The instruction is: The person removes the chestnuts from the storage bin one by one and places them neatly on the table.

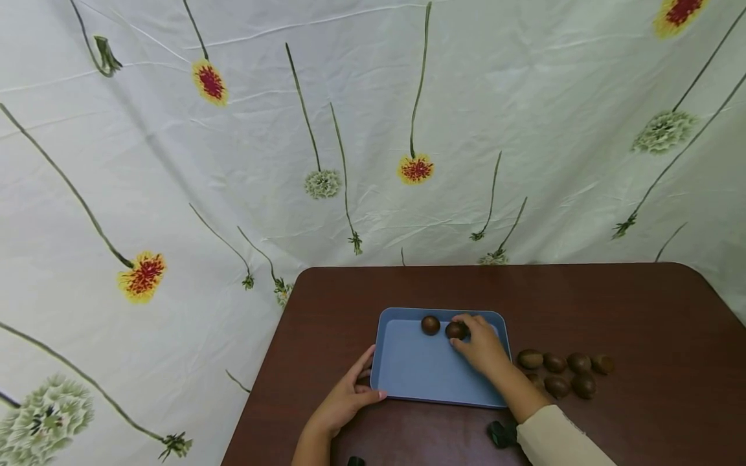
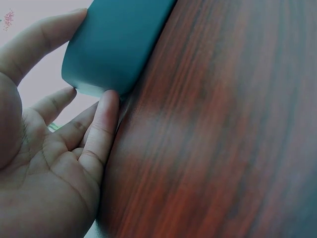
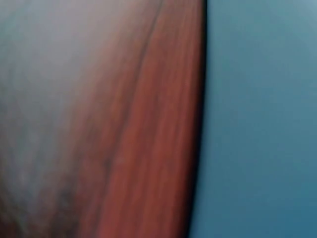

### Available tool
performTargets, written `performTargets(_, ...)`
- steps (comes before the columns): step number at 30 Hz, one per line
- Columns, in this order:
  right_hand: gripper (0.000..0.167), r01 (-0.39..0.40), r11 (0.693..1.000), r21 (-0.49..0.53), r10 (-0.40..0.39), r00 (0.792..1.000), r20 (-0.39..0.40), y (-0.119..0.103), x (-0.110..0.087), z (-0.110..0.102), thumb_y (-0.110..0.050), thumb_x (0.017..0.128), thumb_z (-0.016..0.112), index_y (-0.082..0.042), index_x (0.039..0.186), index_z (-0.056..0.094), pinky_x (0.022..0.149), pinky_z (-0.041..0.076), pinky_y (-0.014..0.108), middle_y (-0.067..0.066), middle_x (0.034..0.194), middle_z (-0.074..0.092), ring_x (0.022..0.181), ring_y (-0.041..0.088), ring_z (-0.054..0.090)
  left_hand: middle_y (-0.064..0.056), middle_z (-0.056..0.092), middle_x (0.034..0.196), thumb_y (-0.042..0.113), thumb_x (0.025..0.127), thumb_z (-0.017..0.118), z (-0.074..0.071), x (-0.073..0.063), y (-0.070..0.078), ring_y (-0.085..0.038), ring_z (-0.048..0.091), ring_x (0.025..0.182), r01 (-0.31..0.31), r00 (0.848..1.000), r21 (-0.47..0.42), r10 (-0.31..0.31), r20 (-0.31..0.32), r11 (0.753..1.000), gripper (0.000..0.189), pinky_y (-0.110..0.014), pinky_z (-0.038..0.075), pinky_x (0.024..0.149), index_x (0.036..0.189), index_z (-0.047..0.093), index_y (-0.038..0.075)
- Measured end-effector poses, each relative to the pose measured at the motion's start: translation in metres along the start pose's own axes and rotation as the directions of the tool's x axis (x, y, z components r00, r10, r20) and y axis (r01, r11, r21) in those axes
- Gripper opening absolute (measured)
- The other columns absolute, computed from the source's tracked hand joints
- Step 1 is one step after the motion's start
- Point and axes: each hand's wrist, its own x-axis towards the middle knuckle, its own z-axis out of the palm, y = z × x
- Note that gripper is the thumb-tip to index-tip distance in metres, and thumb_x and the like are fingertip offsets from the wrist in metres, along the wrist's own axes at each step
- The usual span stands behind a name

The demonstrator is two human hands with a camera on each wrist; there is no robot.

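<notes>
A shallow blue tray (image 1: 431, 369) lies on the brown table. My left hand (image 1: 346, 395) is at its near left corner, thumb along the front edge and fingers by the left side. In the left wrist view, its fingertips (image 2: 106, 101) touch the tray's corner, the fingers fairly straight. Over the tray's far right part, my right hand (image 1: 484, 343) pinches a round brown chestnut (image 1: 456, 331) between thumb and fingers. Another chestnut (image 1: 430, 325) sits just left of it in the tray. The right wrist view shows neither the right hand nor the chestnuts.
Several more chestnuts (image 1: 557, 386) lie grouped on the table right of the tray, beside my right forearm. A small dark object (image 1: 500, 434) shows next to the right sleeve (image 1: 559, 437). Behind the table (image 1: 658, 323) hangs a white flowered cloth (image 1: 373, 213).
</notes>
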Motion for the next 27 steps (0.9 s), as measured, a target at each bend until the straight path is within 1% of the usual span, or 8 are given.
performTargets(3,0.045,0.002,1.000,0.000,-0.002,1.000,0.002,0.000,0.000,-0.001,-0.018,0.090,0.077,-0.011,0.132,0.063,0.089,0.050,0.056,0.025,0.130,0.058,0.113,0.043,0.058,-0.024,0.037,0.154,0.028,0.092,0.077,0.000,0.000,0.000,-0.024,0.064,0.107,-0.006,1.000,0.000,0.006,0.000,1.000,0.092,-0.037,0.053,0.092,0.162,0.019,0.036)
performTargets(9,0.044,-0.009,1.000,-0.003,0.009,1.000,0.005,-0.001,-0.001,-0.002,-0.018,0.090,0.077,-0.012,0.131,0.063,0.090,0.050,0.056,0.025,0.131,0.058,0.114,0.043,0.058,-0.024,0.038,0.153,0.026,0.092,0.077,0.000,-0.001,0.000,-0.024,0.064,0.107,-0.013,1.000,-0.005,0.013,-0.003,1.000,0.092,-0.036,0.053,0.092,0.163,0.019,0.034)
performTargets(12,0.043,-0.017,1.000,-0.002,0.017,1.000,0.006,-0.001,-0.002,-0.002,-0.019,0.090,0.077,-0.012,0.130,0.063,0.090,0.049,0.055,0.024,0.129,0.059,0.113,0.040,0.058,-0.024,0.038,0.153,0.026,0.092,0.077,0.000,-0.001,0.001,-0.024,0.064,0.107,-0.014,1.000,0.000,0.014,-0.007,1.000,0.092,-0.036,0.053,0.092,0.163,0.019,0.034)
performTargets(18,0.039,-0.045,0.997,0.058,0.045,0.999,0.008,-0.004,-0.006,-0.007,-0.020,0.090,0.078,-0.014,0.126,0.064,0.082,0.048,0.047,0.018,0.124,0.059,0.101,0.030,0.057,-0.024,0.037,0.154,0.026,0.092,0.077,0.001,-0.001,0.001,-0.025,0.064,0.107,-0.015,1.000,0.002,0.015,-0.005,1.000,0.092,-0.036,0.053,0.092,0.163,0.019,0.034)
performTargets(20,0.038,-0.048,0.996,0.077,0.048,0.999,0.003,-0.005,-0.007,-0.009,-0.020,0.090,0.078,-0.014,0.125,0.064,0.080,0.048,0.044,0.017,0.122,0.058,0.100,0.028,0.057,-0.024,0.037,0.155,0.026,0.092,0.077,0.001,-0.001,0.001,-0.025,0.064,0.108,-0.014,1.000,0.000,0.014,-0.003,1.000,0.092,-0.036,0.053,0.092,0.163,0.019,0.034)
performTargets(23,0.038,-0.047,0.994,0.102,0.048,0.999,-0.003,-0.006,-0.010,-0.012,-0.021,0.090,0.078,-0.014,0.124,0.063,0.081,0.047,0.042,0.016,0.122,0.057,0.101,0.027,0.057,-0.023,0.037,0.155,0.027,0.092,0.076,0.001,-0.001,0.001,-0.025,0.064,0.108,-0.013,1.000,-0.001,0.013,-0.002,1.000,0.092,-0.037,0.053,0.092,0.163,0.018,0.034)
performTargets(27,0.040,-0.040,0.991,0.126,0.042,0.999,-0.009,-0.007,-0.013,-0.017,-0.023,0.091,0.076,-0.014,0.127,0.062,0.085,0.050,0.044,0.014,0.123,0.057,0.107,0.028,0.058,-0.025,0.038,0.153,0.027,0.092,0.077,0.001,-0.001,0.001,-0.024,0.064,0.108,-0.008,1.000,0.001,0.008,-0.009,1.000,0.092,-0.037,0.053,0.092,0.163,0.019,0.035)
